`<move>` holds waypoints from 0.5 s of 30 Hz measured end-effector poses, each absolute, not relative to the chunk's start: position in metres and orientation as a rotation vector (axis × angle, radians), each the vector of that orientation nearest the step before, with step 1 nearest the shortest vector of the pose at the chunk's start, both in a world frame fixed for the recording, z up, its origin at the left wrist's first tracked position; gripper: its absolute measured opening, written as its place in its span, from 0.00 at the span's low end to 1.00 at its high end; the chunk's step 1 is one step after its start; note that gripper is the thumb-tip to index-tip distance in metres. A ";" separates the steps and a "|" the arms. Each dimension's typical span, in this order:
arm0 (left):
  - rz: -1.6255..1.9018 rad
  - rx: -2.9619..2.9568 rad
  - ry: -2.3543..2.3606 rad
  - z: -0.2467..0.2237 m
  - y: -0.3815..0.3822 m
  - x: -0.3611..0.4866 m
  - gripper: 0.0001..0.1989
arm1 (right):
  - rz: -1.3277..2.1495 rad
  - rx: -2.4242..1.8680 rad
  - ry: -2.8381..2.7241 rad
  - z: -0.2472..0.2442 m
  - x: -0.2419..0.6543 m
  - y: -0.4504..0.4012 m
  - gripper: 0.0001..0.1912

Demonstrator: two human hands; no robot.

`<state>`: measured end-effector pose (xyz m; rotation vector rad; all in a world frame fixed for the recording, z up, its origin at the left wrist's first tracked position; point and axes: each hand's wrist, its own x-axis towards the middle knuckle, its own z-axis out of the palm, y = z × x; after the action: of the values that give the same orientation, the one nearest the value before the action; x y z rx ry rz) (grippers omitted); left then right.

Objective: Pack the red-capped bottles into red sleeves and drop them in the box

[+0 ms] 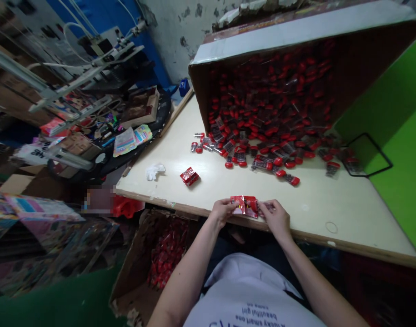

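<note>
- Nearest the lens, a worker's white printed T-shirt (pixel 245 290) leans toward a long cream tabletop with a wooden edge (pixel 221 181); a slack pinch there could drop the work over the front.
- A big brown cardboard carton with a white flap (pixel 269 43), mouth forward, spills clear, red-capped plastic containers (pixel 289 136); a knock could send more sliding out.
- Below, an open brown floor carton (pixel 126 281) holds glossy red pouches (pixel 167 250).
- At the table's front edge, the left hand (pixel 223 211) pinches a flat red foil packet (pixel 243 204), fingers closed; the right hand (pixel 276 219) closes on a small clear item (pixel 268 205) at its other end, possibly a container.
</note>
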<state>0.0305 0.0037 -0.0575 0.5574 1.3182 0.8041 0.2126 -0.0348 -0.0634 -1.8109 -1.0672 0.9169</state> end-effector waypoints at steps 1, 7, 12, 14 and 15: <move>0.807 0.523 1.271 -0.053 0.002 0.029 0.14 | 0.916 -1.805 -1.059 -0.060 0.213 -0.037 0.20; 0.847 0.403 1.106 -0.028 -0.008 0.024 0.15 | 0.970 -1.699 -0.980 -0.038 0.214 -0.043 0.19; 1.045 0.322 1.145 -0.011 -0.009 0.025 0.17 | 0.971 -1.608 -1.004 -0.020 0.206 -0.043 0.18; 1.115 0.289 1.157 -0.005 -0.006 0.024 0.19 | 0.976 -1.563 -1.003 -0.011 0.200 -0.043 0.17; 1.136 0.268 1.162 -0.002 -0.004 0.024 0.20 | 0.988 -1.535 -0.995 -0.007 0.197 -0.044 0.16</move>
<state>0.0235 -0.0041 -0.0020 0.2675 1.1616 1.1359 0.1966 -0.0442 -0.0067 -1.5350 -0.9955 0.9879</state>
